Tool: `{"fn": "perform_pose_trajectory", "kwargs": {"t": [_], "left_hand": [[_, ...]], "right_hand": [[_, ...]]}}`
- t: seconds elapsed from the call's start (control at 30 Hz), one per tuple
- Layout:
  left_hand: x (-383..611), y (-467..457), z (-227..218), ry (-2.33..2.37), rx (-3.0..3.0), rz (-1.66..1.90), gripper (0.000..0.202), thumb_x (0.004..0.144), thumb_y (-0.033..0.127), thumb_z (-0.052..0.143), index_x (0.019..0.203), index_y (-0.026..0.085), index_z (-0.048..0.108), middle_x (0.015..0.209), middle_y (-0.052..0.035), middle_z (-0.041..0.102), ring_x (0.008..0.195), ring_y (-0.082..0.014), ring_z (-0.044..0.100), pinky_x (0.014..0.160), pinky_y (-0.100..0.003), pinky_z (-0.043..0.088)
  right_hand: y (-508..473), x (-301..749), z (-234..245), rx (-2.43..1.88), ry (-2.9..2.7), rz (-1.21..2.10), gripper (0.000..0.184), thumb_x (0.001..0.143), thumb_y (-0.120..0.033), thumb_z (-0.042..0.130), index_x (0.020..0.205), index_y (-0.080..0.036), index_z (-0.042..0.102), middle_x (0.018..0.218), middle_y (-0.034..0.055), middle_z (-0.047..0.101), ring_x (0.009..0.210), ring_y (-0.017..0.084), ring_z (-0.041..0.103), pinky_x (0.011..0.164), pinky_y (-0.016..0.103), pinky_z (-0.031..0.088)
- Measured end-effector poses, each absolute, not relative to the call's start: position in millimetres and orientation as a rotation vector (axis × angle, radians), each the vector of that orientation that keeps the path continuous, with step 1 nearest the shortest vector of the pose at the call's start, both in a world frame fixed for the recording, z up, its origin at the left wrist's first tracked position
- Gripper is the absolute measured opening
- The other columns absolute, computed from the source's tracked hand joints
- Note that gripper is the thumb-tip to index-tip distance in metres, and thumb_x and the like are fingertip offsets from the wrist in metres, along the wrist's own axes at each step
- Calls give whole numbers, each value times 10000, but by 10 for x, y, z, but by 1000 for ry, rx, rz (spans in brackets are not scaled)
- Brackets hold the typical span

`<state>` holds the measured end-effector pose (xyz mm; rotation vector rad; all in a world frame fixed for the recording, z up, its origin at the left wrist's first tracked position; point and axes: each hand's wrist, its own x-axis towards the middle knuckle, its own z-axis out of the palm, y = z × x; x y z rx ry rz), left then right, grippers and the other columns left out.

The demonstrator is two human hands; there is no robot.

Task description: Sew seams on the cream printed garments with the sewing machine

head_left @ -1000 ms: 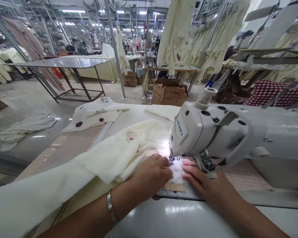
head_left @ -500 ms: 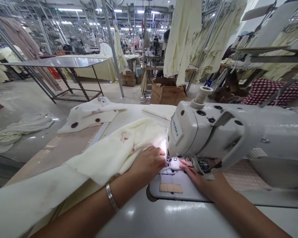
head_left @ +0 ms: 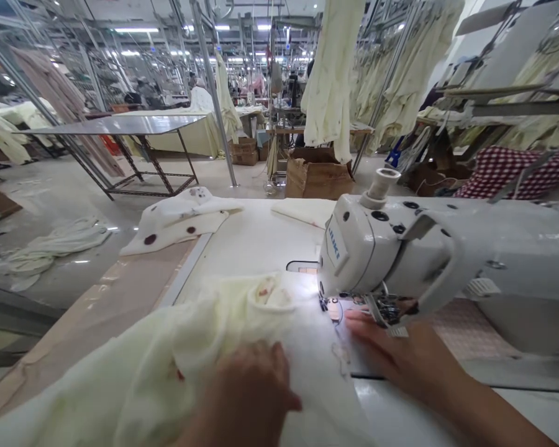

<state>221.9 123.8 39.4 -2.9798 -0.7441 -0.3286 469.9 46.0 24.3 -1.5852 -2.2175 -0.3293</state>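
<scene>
A pale yellow cloth [head_left: 168, 347] with small reddish prints lies bunched and spread in front of the sewing machine [head_left: 354, 248]. My left hand [head_left: 249, 391] is over this cloth, knuckles up and blurred by motion. Its fingers are too smeared to show whether they grip the fabric. My right hand [head_left: 391, 347] rests on the machine bed beside the needle area, palm down with fingers stretched toward the presser foot [head_left: 327, 304]. Part of that hand is hidden behind the machine head. The cloth's right edge runs close to the foot, under the bright lamp light.
White pieces with dark spots [head_left: 177, 223] lie at the table's far left. Another pale piece [head_left: 302, 211] is behind the machine head. A thread spool [head_left: 382, 183] stands on top. Beyond are a cardboard box [head_left: 319, 174], a metal table [head_left: 121, 125] and hanging garments [head_left: 333, 81].
My left hand has moved from beside the needle toward me, and the yellow cloth has shifted nearer with it. A slot in the table behind the needle now shows. My right hand stays near the foot.
</scene>
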Motion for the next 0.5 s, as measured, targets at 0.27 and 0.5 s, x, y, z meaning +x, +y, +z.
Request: {"fn": "perform_pose_trajectory", "kwargs": {"t": [0.27, 0.5], "left_hand": [[2613, 1473, 193, -374, -3081, -437, 215, 906, 268, 472, 1084, 158, 521, 1113, -59, 569, 1011, -207, 503, 1017, -482, 285], [2650, 1618, 47, -448, -3098, -564, 154, 908, 271, 473, 1033, 199, 528, 1091, -23, 590, 982, -169, 536, 1085, -484, 146]], "right_hand": [[315, 4255, 281, -1245, -2398, -15, 159, 870, -191, 493, 932, -217, 636, 800, 33, 670, 785, 160, 577, 747, 338, 428], [409, 4353, 197, -1280, -2301, -114, 156, 875, -165, 492, 916, -187, 642, 866, 34, 685, 795, 163, 591, 732, 329, 448]]}}
